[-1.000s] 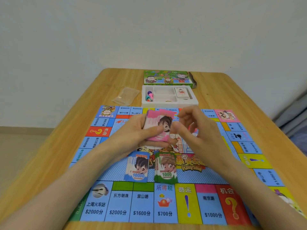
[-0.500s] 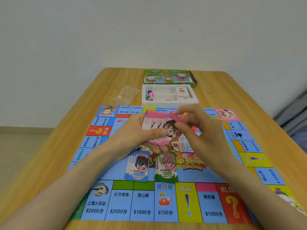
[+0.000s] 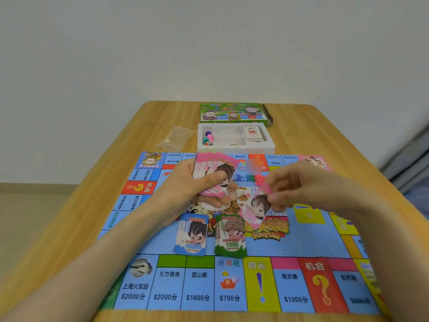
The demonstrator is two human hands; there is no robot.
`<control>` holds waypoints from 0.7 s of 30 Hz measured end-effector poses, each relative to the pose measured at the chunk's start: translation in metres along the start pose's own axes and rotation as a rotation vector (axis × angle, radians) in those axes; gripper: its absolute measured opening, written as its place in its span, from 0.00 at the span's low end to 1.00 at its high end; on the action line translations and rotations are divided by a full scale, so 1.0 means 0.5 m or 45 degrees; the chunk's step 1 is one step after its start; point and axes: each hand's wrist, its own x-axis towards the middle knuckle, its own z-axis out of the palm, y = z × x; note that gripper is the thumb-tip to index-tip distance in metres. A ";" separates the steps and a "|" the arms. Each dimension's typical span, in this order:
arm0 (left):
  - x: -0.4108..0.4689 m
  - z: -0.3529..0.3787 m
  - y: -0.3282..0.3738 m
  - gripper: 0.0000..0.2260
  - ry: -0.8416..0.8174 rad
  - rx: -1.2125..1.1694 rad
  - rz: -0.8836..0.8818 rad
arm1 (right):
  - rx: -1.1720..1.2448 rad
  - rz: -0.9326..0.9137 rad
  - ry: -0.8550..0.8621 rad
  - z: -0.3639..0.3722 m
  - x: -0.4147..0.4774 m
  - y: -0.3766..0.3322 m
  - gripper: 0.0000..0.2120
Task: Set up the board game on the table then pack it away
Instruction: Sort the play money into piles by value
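Left hand (image 3: 183,184): on my feed, curled round a fanned stack of pink notes (image 3: 214,171), thumb across the top one, above the board (image 3: 290,287).
Blue pile (image 3: 192,235): flat on the board, just beside the green pile (image 3: 231,238).
Pink note (image 3: 256,206): single, tilted, above the board's middle.
Right hand (image 3: 306,182): I see fingertips pinching that note's upper end.

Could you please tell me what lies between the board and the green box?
The white tray, with pawns and cards in it, as the head view shows.
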 end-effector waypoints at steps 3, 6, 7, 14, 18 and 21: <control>0.001 -0.003 0.004 0.11 0.026 -0.025 0.013 | -0.171 0.081 -0.071 -0.009 -0.005 0.003 0.05; 0.007 -0.003 0.011 0.11 0.075 -0.050 0.041 | -0.398 0.118 -0.171 -0.012 -0.006 0.002 0.09; 0.009 -0.002 0.015 0.11 0.089 -0.052 0.054 | -0.464 0.132 -0.213 -0.010 -0.004 0.001 0.10; 0.026 0.014 0.035 0.11 0.111 -0.081 0.096 | -0.629 0.131 -0.285 0.004 0.021 0.017 0.06; 0.038 0.034 0.046 0.10 0.081 -0.085 0.148 | -0.611 0.101 -0.349 0.005 0.023 0.020 0.05; 0.052 0.054 0.049 0.09 0.058 -0.121 0.166 | -0.626 0.113 -0.360 0.009 0.025 0.016 0.07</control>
